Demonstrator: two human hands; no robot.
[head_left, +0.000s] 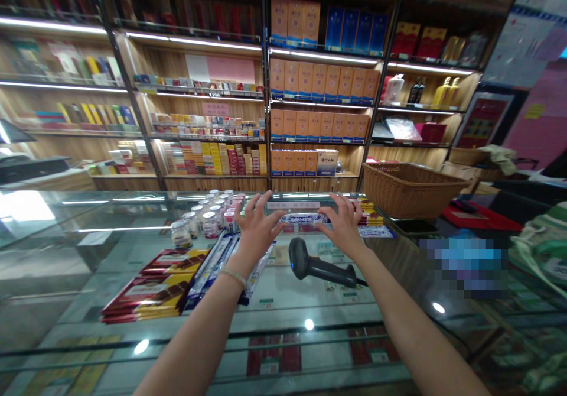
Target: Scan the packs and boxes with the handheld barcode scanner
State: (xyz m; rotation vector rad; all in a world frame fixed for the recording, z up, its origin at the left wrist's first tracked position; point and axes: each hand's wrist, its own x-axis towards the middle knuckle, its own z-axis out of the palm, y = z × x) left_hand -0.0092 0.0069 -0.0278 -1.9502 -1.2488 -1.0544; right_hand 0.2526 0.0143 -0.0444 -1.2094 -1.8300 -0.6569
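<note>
A slim blue-and-white wrapped snack packet (305, 219) stretches crosswise over the glass counter between my two hands. My left hand (256, 229) pinches its left end between thumb and fingers, and my right hand (344, 226) pinches the right end. Just below the packet lies a black barcode scanner (321, 266), which neither hand touches. Partly behind my left wrist is a row of long blue-and-silver packets (212, 272). Red-and-yellow chocolate bars (153, 292) are stacked left of them. Another blue-and-white packet (375, 231) rests near my right hand.
Small lidded jars (195, 221) stand in rows at the counter's far left. A wicker basket (410, 189) sits at the far right, near a red tray (481, 216). Behind the glass counter (283, 310), lit shelves hold many orange boxes (319, 81).
</note>
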